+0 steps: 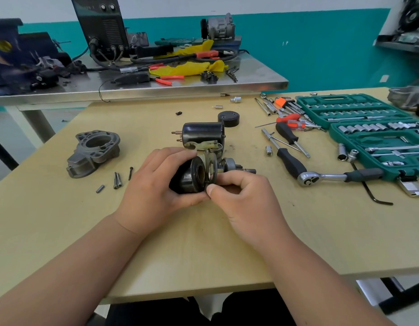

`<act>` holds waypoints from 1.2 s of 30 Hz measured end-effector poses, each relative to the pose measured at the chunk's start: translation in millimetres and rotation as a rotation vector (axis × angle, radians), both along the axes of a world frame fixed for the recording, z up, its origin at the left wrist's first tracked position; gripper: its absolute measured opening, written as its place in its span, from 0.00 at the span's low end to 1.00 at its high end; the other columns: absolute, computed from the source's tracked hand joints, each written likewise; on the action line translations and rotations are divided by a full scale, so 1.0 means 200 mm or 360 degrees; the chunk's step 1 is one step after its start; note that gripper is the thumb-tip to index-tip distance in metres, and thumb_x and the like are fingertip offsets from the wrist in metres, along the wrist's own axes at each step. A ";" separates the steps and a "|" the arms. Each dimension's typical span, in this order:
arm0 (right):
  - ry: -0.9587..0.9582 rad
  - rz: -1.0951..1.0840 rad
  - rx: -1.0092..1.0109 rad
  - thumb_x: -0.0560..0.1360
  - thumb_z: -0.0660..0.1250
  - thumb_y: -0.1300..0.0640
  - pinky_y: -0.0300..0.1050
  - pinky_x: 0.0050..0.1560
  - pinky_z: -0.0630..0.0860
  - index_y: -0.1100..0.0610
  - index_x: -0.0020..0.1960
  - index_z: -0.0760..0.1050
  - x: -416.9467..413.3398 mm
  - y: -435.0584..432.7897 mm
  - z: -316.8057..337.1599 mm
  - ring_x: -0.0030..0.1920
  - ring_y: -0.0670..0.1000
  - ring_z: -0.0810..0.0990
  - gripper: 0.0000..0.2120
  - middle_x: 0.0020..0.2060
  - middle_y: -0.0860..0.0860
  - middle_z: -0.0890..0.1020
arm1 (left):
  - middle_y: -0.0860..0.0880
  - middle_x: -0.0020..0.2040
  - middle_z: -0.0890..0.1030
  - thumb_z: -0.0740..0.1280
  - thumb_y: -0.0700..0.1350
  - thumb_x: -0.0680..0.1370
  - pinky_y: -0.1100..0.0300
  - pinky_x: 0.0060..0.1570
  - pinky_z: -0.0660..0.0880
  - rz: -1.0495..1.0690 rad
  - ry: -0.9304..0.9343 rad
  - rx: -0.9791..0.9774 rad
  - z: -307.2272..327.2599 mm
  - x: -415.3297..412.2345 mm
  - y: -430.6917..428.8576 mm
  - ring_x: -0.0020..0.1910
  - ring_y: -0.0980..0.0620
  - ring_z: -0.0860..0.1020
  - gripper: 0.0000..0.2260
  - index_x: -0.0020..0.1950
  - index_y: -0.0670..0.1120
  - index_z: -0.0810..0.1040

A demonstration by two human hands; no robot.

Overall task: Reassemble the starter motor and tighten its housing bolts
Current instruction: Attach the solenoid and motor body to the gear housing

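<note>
Nearest are two bare forearms reaching in from the near edge. The left hand (154, 184) has its grip clamped round the black cylindrical motor body (186, 181), fingers curled over the top and thumb under the near side. The right hand (241, 198) has its grip closed in a pinch, with thumb and forefinger on the near edge of a thin metal ring plate (212, 168) that stands at the body's open end. The motor body lies on its side at the middle of the pale wooden surface (203, 243), open end facing right. A short steel shaft with a small gear (236, 167) sticks out to the right of the plate. Just beyond, a black solenoid cylinder (202, 135) with copper studs on its left end sits joined to the assembly by a pale lever.

Farther back lies a round black end cap (228, 118). To the left rests a grey cast-metal nose housing (94, 152), and near it lie two silver bolts (117, 181), a dark screw (130, 173) and a short pin (100, 188). To the right lie a chrome ratchet with a black handle (321, 177), loose sockets, screwdrivers and an open green socket-set case (378, 132). At the far side stands a steel table (156, 88) carrying yellow cloth (187, 67), cables and a black machine (102, 22).
</note>
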State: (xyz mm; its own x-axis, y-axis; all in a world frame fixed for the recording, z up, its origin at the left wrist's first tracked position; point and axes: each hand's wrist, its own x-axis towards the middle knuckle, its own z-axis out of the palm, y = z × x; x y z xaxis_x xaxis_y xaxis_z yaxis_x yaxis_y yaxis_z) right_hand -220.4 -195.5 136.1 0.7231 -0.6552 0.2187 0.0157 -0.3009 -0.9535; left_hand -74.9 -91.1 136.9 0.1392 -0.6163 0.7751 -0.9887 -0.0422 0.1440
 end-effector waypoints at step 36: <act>-0.0074 -0.0224 -0.0035 0.72 0.71 0.59 0.27 0.28 0.66 0.52 0.40 0.83 -0.02 0.04 -0.04 0.28 0.39 0.76 0.04 0.25 0.38 0.78 | 0.70 0.54 0.71 0.63 0.72 0.68 0.79 0.51 0.65 -0.0161 0.0448 0.0186 0.02 0.06 0.05 0.52 0.74 0.70 0.31 0.62 0.54 0.67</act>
